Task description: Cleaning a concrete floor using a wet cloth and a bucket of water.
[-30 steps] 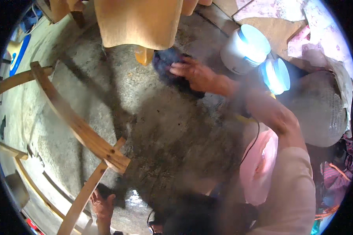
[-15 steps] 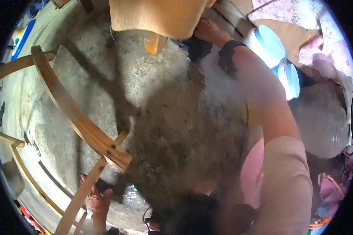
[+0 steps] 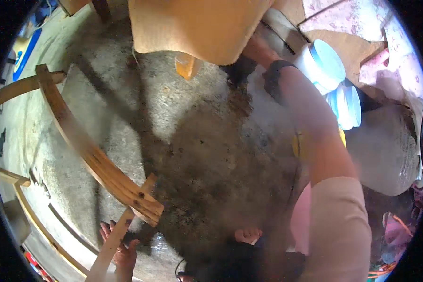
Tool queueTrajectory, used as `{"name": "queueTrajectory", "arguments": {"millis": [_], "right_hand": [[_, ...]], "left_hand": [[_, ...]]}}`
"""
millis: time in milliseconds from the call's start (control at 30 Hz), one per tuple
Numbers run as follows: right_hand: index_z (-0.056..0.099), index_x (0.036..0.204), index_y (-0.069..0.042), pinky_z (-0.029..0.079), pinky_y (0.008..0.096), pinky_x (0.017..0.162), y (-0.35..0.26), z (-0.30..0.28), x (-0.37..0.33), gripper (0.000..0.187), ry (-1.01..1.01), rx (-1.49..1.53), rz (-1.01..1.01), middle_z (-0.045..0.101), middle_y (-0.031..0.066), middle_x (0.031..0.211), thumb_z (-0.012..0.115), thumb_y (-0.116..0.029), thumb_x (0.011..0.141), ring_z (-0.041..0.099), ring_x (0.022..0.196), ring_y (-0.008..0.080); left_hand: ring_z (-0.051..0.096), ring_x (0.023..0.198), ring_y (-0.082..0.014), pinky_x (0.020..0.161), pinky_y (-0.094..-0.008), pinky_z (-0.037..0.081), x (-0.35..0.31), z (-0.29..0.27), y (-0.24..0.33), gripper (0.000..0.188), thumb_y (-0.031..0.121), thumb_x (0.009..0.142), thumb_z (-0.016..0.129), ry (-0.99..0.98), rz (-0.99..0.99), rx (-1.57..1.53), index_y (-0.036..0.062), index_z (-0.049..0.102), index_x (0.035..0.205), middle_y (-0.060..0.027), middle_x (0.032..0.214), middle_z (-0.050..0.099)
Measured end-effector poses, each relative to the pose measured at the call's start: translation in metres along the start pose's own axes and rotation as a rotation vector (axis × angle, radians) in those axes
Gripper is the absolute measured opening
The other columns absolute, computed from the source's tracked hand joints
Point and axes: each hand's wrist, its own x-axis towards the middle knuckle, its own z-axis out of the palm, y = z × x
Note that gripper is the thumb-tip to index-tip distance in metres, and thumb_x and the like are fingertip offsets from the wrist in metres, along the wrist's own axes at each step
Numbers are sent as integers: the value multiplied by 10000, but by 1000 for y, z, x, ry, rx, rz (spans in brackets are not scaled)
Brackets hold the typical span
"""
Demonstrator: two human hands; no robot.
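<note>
Your right grip [image 3: 257,46] reaches to the top of the view, and its fingers pass out of sight behind the edge of a broad, tan, wavy-edged sheet [image 3: 197,28]; you cannot tell from here whether it is closed on anything. A dark band [image 3: 286,68] circles that wrist. Just under the sheet's edge, an orange-yellow block [image 3: 186,66] shows over the stained grey floor [image 3: 197,155].

Your left grip [image 3: 125,257] is low on the left, spread wide with thumb and fingers apart. A straight, pale-brown wooden bar [image 3: 109,249] crosses in front of it; whether they touch, you cannot tell. The bar meets the lower end of a curved, brown wooden rail [image 3: 97,162] that runs up to the left.

Beside your right forearm stand a white tub with a pale-blue lid [image 3: 320,68] and a smaller blue-and-white tub [image 3: 345,108], with a bulky grey bundle [image 3: 385,150] near them.
</note>
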Motion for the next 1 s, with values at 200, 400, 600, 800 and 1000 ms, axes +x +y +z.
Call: {"name": "queueTrajectory", "arguments": {"millis": [200,400,600,800,1000], "right_hand": [[486,1188,-115,334,521,922,-53,-56,5,407,-217,193,220,562,115,1117,479,-253,806,519,1056,309],[559,1011,-13,408,455,847,-122,-151,-57,332,-506,128,127,556,184,1000,506,-137,708,565,919,315],[458,1218,-70,415,436,884,-172,-173,-110,570,-313,369,142,504,144,1206,540,-76,654,515,1038,337],[505,1161,-40,414,403,916,-92,-140,-31,495,-444,547,385,562,154,1125,544,-38,667,524,1052,322],[518,1149,-51,418,433,895,-101,-136,-23,459,-523,442,675,573,170,1081,515,-57,690,544,1015,326]], "left_hand": [[180,1280,-450,1038,-541,197,-10,4,-1,980,713,665,420,23,-32,-4,27,242,1342,-187,1365,285],[145,1278,-489,1040,-521,173,-8,-7,7,913,516,727,601,105,-29,-74,51,171,1385,-269,1421,110],[116,1298,-438,1074,-497,98,-9,-7,7,950,517,733,591,109,-9,-57,15,119,1388,-238,1413,161],[174,1267,-493,1015,-552,207,-10,7,-6,923,600,706,565,137,-29,-82,118,179,1391,-266,1415,137],[179,1268,-484,1024,-534,200,-5,-13,15,959,588,690,584,139,8,-55,66,176,1384,-272,1408,151]]}}
